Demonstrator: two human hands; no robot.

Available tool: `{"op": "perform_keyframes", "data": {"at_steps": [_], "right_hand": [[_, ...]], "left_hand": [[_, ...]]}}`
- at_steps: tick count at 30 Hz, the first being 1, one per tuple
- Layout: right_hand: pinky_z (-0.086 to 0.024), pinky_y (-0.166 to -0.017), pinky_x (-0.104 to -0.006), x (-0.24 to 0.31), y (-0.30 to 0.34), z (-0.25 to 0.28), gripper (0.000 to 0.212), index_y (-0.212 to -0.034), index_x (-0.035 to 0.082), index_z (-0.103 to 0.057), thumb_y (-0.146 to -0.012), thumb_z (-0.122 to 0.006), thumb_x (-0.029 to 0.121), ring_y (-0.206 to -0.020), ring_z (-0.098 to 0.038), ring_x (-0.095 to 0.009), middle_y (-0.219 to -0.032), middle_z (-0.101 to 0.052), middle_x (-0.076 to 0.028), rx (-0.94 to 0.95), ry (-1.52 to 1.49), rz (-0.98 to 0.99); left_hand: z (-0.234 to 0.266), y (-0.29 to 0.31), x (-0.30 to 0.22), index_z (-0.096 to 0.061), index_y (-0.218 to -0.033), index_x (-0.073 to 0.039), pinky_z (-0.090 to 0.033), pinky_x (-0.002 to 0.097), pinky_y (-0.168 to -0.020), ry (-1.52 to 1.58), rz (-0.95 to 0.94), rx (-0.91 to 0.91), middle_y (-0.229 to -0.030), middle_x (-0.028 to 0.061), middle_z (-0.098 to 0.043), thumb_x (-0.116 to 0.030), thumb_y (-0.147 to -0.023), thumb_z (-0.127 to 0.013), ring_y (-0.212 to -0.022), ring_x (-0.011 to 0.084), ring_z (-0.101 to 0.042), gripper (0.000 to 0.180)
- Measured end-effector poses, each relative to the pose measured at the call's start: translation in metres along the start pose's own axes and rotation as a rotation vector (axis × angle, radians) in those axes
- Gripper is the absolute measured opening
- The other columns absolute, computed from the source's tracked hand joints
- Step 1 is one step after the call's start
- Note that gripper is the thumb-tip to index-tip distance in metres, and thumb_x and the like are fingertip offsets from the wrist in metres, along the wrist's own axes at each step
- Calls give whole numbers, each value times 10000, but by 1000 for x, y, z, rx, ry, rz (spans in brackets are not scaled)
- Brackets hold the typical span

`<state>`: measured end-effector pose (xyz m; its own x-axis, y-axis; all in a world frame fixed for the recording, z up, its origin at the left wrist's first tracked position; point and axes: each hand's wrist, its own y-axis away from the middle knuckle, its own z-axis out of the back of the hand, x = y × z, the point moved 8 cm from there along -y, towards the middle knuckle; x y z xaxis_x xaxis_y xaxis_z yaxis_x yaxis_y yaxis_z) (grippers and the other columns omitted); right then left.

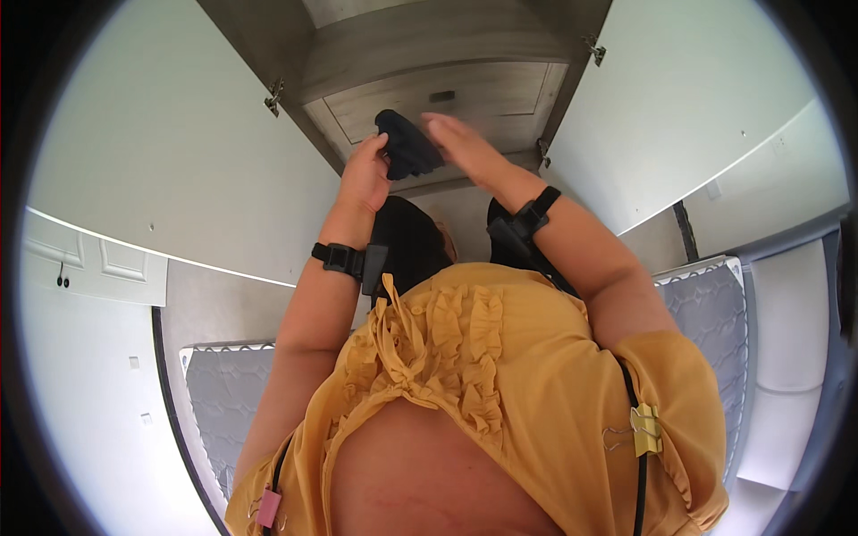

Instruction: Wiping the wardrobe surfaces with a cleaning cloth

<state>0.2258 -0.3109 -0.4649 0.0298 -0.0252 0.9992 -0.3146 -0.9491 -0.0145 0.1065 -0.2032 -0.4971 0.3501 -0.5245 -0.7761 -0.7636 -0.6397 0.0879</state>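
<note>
Cloth point(408, 146), dark navy, is gripped at its edge in your left hand point(365, 171); your right hand point(465, 150), open and outstretched, is just beside it, contact unclear. Folding appears largely done, setting down not yet; a drawer front point(499, 92) stands beyond both hands.

White wall point(98, 393): glaring, nearly washed out
Cabinet interior point(384, 58): dim, softly shaded
Right hand point(466, 150): slightly blurred
Cabinet doors point(170, 134): edges bowed
Outer rim: fading to black

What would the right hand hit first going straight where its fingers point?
The right hand would probably meet the grey drawer front, narrowly passing the dark cloth, though depth is unclear.
</note>
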Motion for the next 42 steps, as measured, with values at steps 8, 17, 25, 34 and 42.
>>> {"op": "perform_keyframes", "data": {"at_steps": [8,17,25,34,42], "right_hand": [[-492,-817,-311,-29,5,39,449,-1273,-8,-559,-950,-588,302,-950,-614,-146,-1048,-658,-70,-78,-120,-57],[-511,-778,-357,-154,-45,55,230,-1048,79,-643,-868,-621,220,-930,-644,-169,-998,-671,-58,42,-719,-247],[-520,-824,-353,-242,-60,66,503,-1247,-35,-522,-860,-716,222,-1003,-629,-239,-1125,-627,-130,-108,-719,-494],[-494,-812,-377,-282,-82,23,489,-1217,-36,-560,-925,-608,353,-934,-607,-228,-1070,-648,-122,38,-308,-492],[-492,-887,-367,-262,-61,7,483,-1308,-28,-527,-994,-533,340,-1040,-614,-234,-1202,-622,-117,-104,-409,-744]], "left_hand": [[-55,11,16,-608,-1053,-35,-472,350,-876,-223,89,-6,-1041,73,-635,-295,-990,-519,-1002,220,-609,282],[108,-34,86,-617,-1030,-6,-528,386,-884,-137,351,-472,-999,115,-660,-246,-977,-540,-945,263,-646,258],[148,-31,112,-590,-1143,-3,-481,359,-941,-146,456,-544,-1124,120,-628,-234,-969,-550,-1075,267,-602,293],[239,25,121,-607,-1098,6,-522,336,-873,-23,313,-668,-1066,140,-651,-216,-979,-518,-1002,253,-630,267],[241,22,132,-601,-1093,-6,-530,368,-802,-38,441,-848,-1019,127,-656,-227,-972,-523,-980,275,-634,264]]}}
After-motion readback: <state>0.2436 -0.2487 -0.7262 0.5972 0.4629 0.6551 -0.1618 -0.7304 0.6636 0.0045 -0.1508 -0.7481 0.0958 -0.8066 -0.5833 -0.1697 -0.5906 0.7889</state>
